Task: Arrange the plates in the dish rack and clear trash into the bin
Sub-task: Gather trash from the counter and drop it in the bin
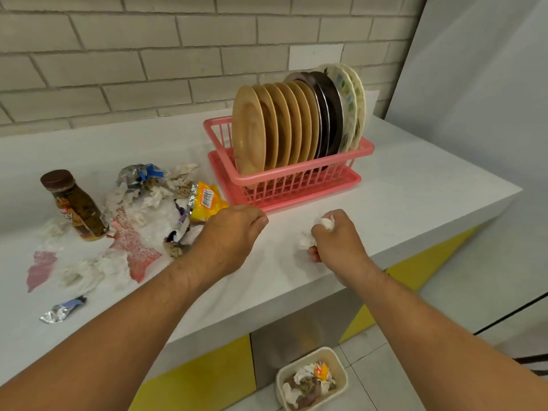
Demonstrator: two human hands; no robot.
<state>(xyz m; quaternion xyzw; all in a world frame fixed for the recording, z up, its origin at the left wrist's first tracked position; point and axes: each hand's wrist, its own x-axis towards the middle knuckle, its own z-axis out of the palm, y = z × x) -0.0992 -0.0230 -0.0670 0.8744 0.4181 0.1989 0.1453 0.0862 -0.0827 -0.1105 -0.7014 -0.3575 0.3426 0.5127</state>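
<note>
The right hand [335, 241] is closed around a crumpled white tissue [326, 223], which pokes out at the fist's 12 and 9 o'clock, just above the table [415, 185]. The left hand [234, 229] is curled beside it at 9 o'clock; I cannot tell whether it grips anything. A yellow wrapper [207, 200] lies just at its 10 o'clock, and the rest of the trash pile [142, 215] and a brown bottle [75, 203] spread toward 9 o'clock. The pink dish rack [296, 176], with plates [278, 126] standing upright in it, sits at 12 o'clock from both hands. The bin [345, 381] is on the floor at the right hand's 6 o'clock, with trash inside.
</note>
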